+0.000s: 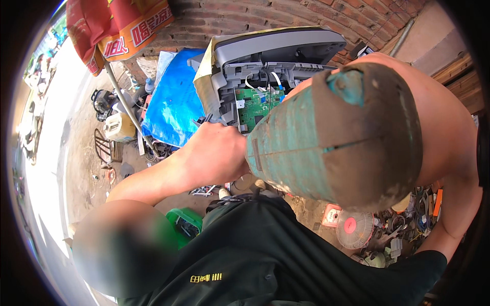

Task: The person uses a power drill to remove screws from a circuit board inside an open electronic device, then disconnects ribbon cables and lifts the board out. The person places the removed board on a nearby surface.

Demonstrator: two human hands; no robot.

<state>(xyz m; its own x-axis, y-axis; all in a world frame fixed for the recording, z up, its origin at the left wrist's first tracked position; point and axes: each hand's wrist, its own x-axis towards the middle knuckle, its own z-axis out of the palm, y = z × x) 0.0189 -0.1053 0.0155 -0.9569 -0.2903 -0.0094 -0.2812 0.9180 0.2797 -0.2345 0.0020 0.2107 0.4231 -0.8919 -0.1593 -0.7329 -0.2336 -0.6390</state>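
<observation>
Close in front of me is a large, worn teal-and-brown power tool [326, 137], with a rounded back end and a body that narrows to the left. At that narrow end my left hand [219, 148] is closed in a fist, its fingertips out of sight. My right arm curves round from the right, and its hand is hidden behind the tool. Beyond both stands an opened grey printer [280, 48]. Inside it a green circuit board [250, 104] with white ribbon cables shows, partly covered by the tool.
A blue plastic sheet [171, 102] lies left of the printer, near a yellowish jug [120, 126] and a red umbrella [122, 25] on a pole. Below are a green basket [185, 222], a fan [354, 229] and scattered scrap parts [403, 224]. A brick wall [235, 18] rises behind.
</observation>
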